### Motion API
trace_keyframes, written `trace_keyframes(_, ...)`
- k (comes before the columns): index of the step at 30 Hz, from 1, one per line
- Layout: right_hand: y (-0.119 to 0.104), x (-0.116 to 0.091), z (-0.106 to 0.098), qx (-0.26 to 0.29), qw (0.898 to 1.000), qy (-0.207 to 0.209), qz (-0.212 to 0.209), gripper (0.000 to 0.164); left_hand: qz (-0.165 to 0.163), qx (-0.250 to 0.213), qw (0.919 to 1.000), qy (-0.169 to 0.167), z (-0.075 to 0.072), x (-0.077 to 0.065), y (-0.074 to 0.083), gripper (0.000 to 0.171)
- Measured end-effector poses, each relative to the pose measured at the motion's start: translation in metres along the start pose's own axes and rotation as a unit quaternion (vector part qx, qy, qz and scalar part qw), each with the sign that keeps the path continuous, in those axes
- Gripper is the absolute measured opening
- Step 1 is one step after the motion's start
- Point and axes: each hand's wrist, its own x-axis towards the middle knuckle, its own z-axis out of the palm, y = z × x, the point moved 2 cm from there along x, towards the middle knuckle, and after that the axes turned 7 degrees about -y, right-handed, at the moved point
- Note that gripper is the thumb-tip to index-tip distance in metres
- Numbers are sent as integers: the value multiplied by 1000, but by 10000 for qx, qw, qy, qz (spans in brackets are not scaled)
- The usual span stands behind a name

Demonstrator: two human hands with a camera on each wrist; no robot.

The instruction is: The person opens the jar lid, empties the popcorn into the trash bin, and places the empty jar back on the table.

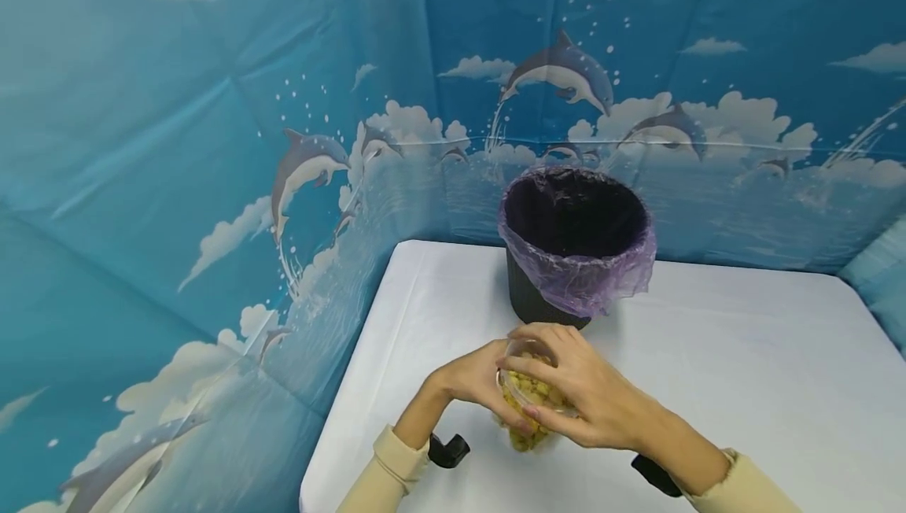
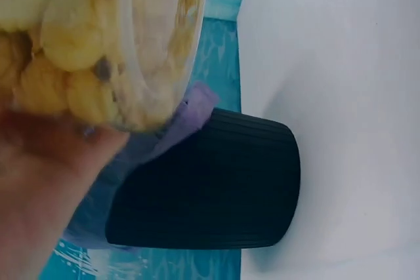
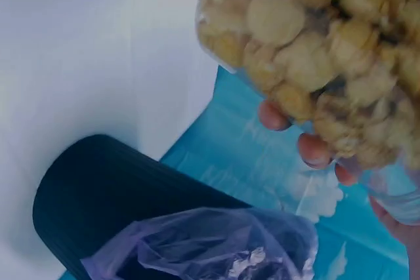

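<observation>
Both hands, left hand [image 1: 470, 375] and right hand [image 1: 591, 395], curl around a clear container [image 1: 527, 399] of yellow snack pieces above the worktop [image 1: 743, 371]; the lined bin [image 1: 575, 241] stands at 12 o'clock, so emptying likely requires a forward carry and tilt.

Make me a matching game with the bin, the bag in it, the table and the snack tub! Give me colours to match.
Things:
1. bin
2. bag
3. table
4. snacks in the tub

Colours:
A. white
B. yellow
C. black
D. purple

Pairs: 1-C, 2-D, 3-A, 4-B
</observation>
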Motion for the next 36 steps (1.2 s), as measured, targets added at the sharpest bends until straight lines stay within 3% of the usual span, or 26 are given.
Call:
trace_keyframes(1, -1, 0, 0, 26, 9999, -91, -48, 49, -29, -62, 9999, -104, 0, -2, -1, 93)
trace_keyframes(3, -2, -1, -2, -23, 9997, -217, 102, 59, -83, -133, 9999, -8, 1, -2, -2, 97)
trace_keyframes(5, -1, 0, -6, -163, 9975, -240, 643, 68, -185, 12, 9983, 550, 4, -1, -4, 98)
trace_keyframes(7, 1, 2, -11, -400, 9874, -283, 1503, 75, -392, 432, 9887, 1378, 8, 3, -4, 100)
trace_keyframes(9, 2, 5, -14, -574, 9675, -339, 2440, 78, -674, 1099, 9673, 2183, 15, 8, -2, 102)
trace_keyframes(10, 2, 6, -14, -673, 9556, -372, 2843, 77, -848, 1480, 9528, 2512, 19, 10, -1, 102)
trace_keyframes(12, 0, 8, -10, -898, 9367, -440, 3357, 75, -1058, 2238, 9247, 2892, 27, 14, 3, 105)
trace_keyframes(14, -3, 8, -3, -1152, 9302, -396, 3462, 73, -1122, 2809, 9048, 2997, 35, 17, 6, 104)
trace_keyframes(16, -5, 8, 5, -1501, 9327, -225, 3270, 69, -1099, 3106, 8973, 2938, 40, 18, 7, 105)
trace_keyframes(17, -6, 7, 8, -1670, 9354, -128, 3113, 66, -1059, 3133, 8987, 2880, 41, 18, 7, 106)
trace_keyframes(18, -6, 7, 10, -1802, 9384, -31, 2947, 65, -967, 2993, 9071, 2799, 40, 17, 7, 105)
trace_keyframes(22, -4, 3, 12, -1880, 9568, 143, 2214, 60, -518, 1568, 9629, 2133, 26, 11, 3, 103)
trace_keyframes(24, -3, 1, 10, -1685, 9697, 67, 1770, 56, -300, 791, 9847, 1524, 17, 7, 2, 102)
trace_keyframes(25, -3, 0, 8, -1555, 9761, -5, 1521, 54, -227, 530, 9912, 1194, 13, 6, 2, 101)
trace_keyframes(29, -4, -3, 3, -1050, 9925, -320, 538, 56, 15, 246, 9997, -62, 0, 3, -1, 94)
trace_keyframes(31, -4, -4, 1, -854, 9950, -458, 252, 61, 75, 279, 9989, -367, -3, 2, -3, 94)
trace_keyframes(33, -2, -5, -2, -677, 9955, -590, 295, 69, 78, 110, 9991, -391, -3, 3, -5, 93)
trace_keyframes(36, 1, -4, -7, -535, 9919, -614, 976, 78, -150, -181, 9993, 302, 0, 3, -9, 100)
